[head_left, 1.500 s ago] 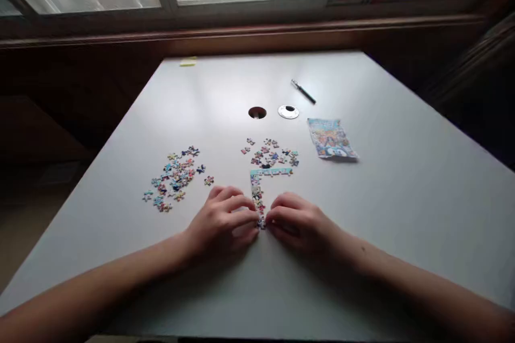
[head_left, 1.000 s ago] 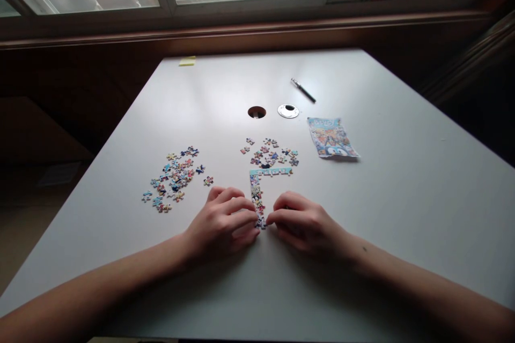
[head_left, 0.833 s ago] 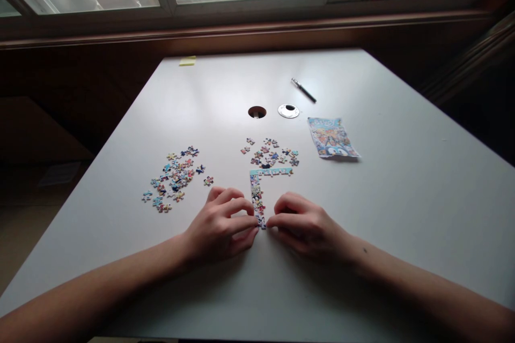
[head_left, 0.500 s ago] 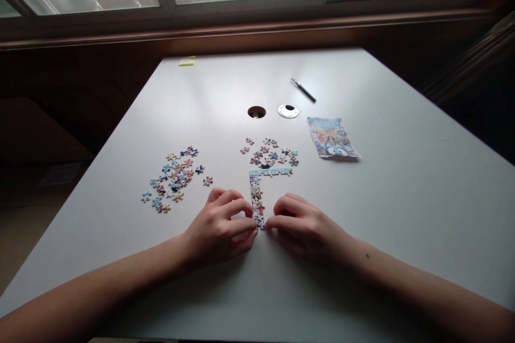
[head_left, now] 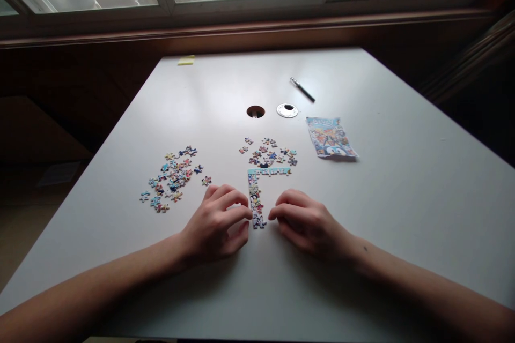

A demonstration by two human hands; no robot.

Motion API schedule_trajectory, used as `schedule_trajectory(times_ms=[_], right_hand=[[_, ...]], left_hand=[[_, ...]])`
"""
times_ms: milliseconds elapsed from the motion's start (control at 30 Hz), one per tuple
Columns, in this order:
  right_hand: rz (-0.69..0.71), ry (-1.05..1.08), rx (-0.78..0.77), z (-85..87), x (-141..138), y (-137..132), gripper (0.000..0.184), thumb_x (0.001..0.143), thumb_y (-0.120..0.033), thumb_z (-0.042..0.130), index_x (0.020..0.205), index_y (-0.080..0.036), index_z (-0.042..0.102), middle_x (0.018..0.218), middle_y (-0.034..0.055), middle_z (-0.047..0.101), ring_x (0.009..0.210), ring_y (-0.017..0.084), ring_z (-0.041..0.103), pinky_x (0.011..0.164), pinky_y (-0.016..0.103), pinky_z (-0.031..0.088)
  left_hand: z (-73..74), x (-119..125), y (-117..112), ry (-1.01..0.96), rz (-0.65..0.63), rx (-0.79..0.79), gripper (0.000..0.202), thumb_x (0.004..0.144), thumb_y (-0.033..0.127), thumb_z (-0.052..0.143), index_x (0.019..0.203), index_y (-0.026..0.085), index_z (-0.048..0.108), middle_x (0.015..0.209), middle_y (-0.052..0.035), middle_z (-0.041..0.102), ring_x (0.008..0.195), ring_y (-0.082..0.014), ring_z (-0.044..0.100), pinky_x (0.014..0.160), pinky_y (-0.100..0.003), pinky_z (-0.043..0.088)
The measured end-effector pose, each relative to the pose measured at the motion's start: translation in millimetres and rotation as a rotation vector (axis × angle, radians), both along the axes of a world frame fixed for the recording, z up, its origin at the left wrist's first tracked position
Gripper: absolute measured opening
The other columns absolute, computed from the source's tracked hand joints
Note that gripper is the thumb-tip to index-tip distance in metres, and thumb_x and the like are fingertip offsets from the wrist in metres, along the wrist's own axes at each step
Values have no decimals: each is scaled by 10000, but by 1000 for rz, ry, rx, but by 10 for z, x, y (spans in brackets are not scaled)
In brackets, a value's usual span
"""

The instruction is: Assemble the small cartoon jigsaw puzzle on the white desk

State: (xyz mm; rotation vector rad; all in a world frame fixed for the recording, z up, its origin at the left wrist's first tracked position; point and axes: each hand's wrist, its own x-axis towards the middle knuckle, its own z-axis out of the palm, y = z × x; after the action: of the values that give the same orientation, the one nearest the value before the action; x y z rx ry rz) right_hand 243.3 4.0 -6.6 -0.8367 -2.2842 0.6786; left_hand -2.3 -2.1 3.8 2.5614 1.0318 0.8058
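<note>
On the white table, joined jigsaw pieces form an L-shaped strip, with a light-blue row across its top and a column running down towards me. My left hand is at the left side of the column's lower end, thumb and index finger apart with nothing between them. Just right of that same end is my right hand, fingers loosely curled and its index fingertip a little off the pieces. Nothing shows in it, though its thumb is mostly hidden.
Loose puzzle pieces lie heaped at the left. Several more pieces lie just beyond the strip. A printed picture sheet, a black pen, a round metal cover, a cable hole and a yellow sticky note are further back.
My left hand has drawn back slightly left from the column's lower end, its thumb and index parting. My right fingertips have moved slightly up and away from the pieces.
</note>
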Motion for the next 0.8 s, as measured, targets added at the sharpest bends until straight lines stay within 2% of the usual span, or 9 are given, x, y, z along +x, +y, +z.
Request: schedule_trajectory(times_ms=[400,800], right_hand=[[-30,-29,-22,24,-9,12,177,838,-73,534,907,-188,650,854,62,588,792,184,546,732,324,479],[-25,-48,-10,27,-21,14,226,819,-55,531,972,-196,619,948,81,593,884,209,542,804,365,481]], left_hand=[[-3,-1,5,28,-2,3,75,823,165,638,875,218,645,950,-34,675,938,-205,560,869,-379,387],[-25,2,5,42,-9,-3,84,841,211,640,924,209,625,992,-34,671,976,-208,555,890,-386,368]])
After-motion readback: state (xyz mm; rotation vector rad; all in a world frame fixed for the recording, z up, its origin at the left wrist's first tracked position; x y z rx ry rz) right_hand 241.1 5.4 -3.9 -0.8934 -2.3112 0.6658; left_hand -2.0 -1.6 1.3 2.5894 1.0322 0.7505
